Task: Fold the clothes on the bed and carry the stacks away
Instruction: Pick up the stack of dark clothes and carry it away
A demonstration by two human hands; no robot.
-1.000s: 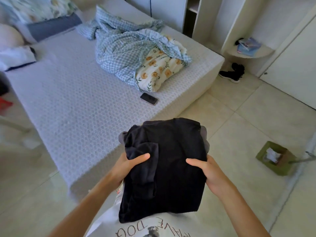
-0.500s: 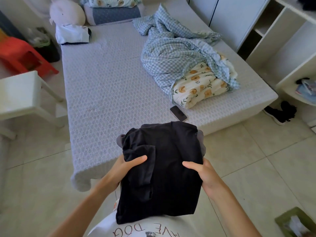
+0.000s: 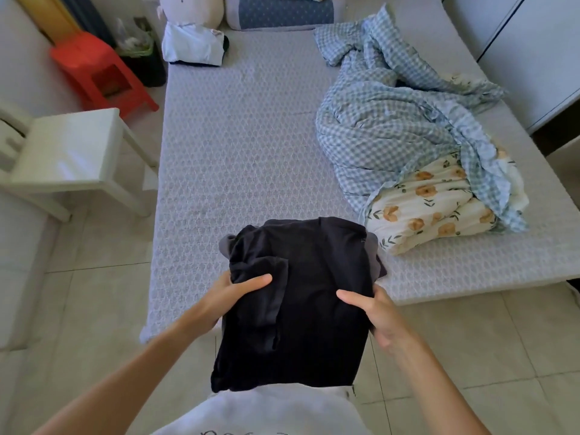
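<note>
You have the stack of dark clothes (image 3: 295, 302) lifted off the bed (image 3: 244, 146) and held against your front, over the floor just past the mattress edge. It looks folded, with a grey layer showing under the black one, so this reads as the carrying step. Your left hand (image 3: 233, 296) grips the stack's left edge, thumb laid across the top and fingers hidden underneath; your right hand (image 3: 372, 312) grips the right edge the same way. Holding both sides probably keeps the layers from sliding apart. Both forearms reach forward, elbows low. A small white folded pile (image 3: 191, 47) sits at the head of the bed, and a checked quilt (image 3: 392, 127) lies bunched on the right.
</note>
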